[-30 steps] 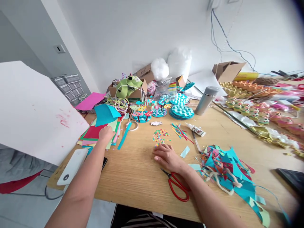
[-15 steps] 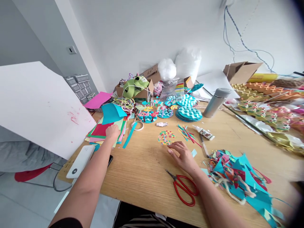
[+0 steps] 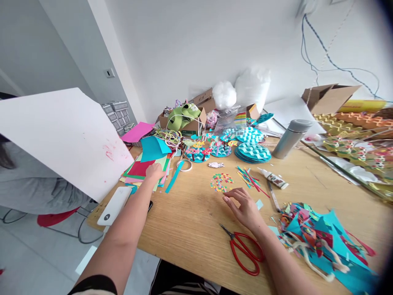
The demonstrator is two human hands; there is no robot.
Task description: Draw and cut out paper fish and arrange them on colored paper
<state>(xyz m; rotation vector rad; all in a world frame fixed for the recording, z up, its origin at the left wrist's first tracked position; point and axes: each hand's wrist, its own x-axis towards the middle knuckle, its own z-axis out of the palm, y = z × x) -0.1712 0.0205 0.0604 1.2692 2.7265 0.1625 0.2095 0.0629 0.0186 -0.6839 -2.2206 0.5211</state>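
Currently, the left hand [image 3: 155,172] rests on the stack of coloured paper [image 3: 139,169], at its right side, near the table's left end. The step in hand appears to be handling or picking out sheets. The left fingertips are not clearly visible; whether they grasp a sheet cannot be told. The right hand [image 3: 244,205] holds nothing visible: its fingers are loosely curved, thumb apart, just beside the scattered paper bits [image 3: 219,182]. The scissors [image 3: 232,237] lie on the table [image 3: 184,225], near the right wrist.

Taking one sheet would call for a pinch at a free edge, keeping the loose blue sheet [image 3: 152,149] on top from sliding. Keep the right hand clear of the paper bits, which could scatter.

Containers: the cardboard box [image 3: 202,118] at the rear holds green ribbon [image 3: 175,121], heaped above its rim. The plastic bag [image 3: 253,88] contains white material. The flask [image 3: 291,141] is capped; its contents are hidden. The carton [image 3: 336,98] has raised flaps; its interior is not visible.
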